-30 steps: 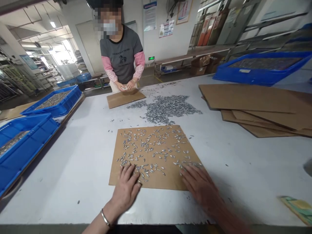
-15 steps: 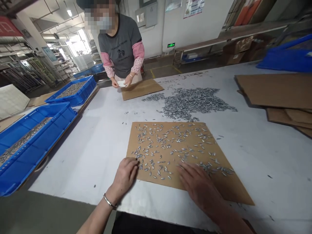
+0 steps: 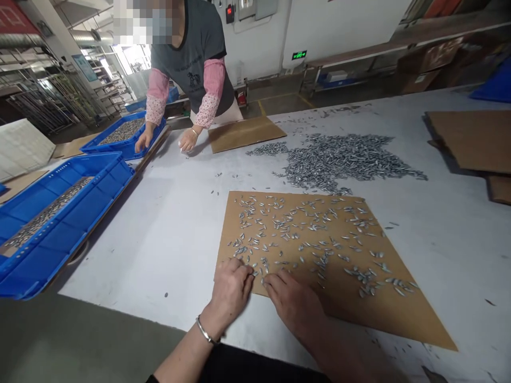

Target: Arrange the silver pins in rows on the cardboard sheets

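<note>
A brown cardboard sheet (image 3: pixel 275 246) lies on the white table, scattered with small silver, spindle-shaped metal pieces (image 3: pixel 325 258). At its near left corner my left hand (image 3: pixel 231 284) rests with fingers curled and pressed together; a silver piece is at the fingertips, and whether they grip it cannot be made out. My right hand (image 3: pixel 295 303) is close beside it over the near edge, fingers bent together and pointing left. What may be under those fingertips is hidden. A narrow gap with a few pieces separates the two hands.
A large heap of silver pieces (image 3: pixel 347 159) spreads beyond the sheet. Blue crates (image 3: pixel 99 197) with small pieces stand along the left edge. A co-worker (image 3: pixel 191 69) leans over the far side by another cardboard sheet (image 3: pixel 247 133). More cardboard (image 3: pixel 471 141) is stacked at right.
My right hand has moved left across the cardboard, close to my left hand, and its fingers have curled. The co-worker's hands have parted, one reaching toward the blue crate. The view has shifted.
</note>
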`<state>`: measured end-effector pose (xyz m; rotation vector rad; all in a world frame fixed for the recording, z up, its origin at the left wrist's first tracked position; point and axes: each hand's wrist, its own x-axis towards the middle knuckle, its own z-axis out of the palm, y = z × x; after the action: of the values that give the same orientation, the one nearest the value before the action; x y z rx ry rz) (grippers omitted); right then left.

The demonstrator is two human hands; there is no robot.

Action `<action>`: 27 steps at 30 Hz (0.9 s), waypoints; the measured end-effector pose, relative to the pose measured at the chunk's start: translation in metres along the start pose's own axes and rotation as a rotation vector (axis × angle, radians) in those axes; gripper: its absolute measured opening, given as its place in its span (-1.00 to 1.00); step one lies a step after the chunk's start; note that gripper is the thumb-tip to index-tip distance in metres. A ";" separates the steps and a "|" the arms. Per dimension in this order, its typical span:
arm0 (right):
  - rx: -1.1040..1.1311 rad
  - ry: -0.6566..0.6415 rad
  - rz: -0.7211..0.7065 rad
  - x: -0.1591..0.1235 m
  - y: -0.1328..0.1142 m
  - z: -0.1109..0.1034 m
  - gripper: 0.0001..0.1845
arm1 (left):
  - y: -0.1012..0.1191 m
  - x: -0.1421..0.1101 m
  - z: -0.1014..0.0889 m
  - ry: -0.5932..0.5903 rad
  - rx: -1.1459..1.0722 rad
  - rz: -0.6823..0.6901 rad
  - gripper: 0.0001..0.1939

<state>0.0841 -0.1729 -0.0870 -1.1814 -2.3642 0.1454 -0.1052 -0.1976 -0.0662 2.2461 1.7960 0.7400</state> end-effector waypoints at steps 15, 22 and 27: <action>-0.038 -0.077 0.106 0.013 -0.008 0.005 -0.74 | 0.000 0.012 0.000 -0.128 0.011 -0.038 -0.73; 0.087 0.029 0.188 0.007 0.004 -0.008 -0.72 | -0.001 0.018 -0.004 -0.251 0.129 0.028 -0.75; 0.163 0.132 0.260 -0.022 0.021 -0.010 -0.65 | -0.004 0.021 -0.004 -0.285 0.168 0.088 -0.73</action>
<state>0.1155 -0.1777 -0.0926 -1.3687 -2.0367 0.3301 -0.1073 -0.1773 -0.0588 2.4042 1.6869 0.2702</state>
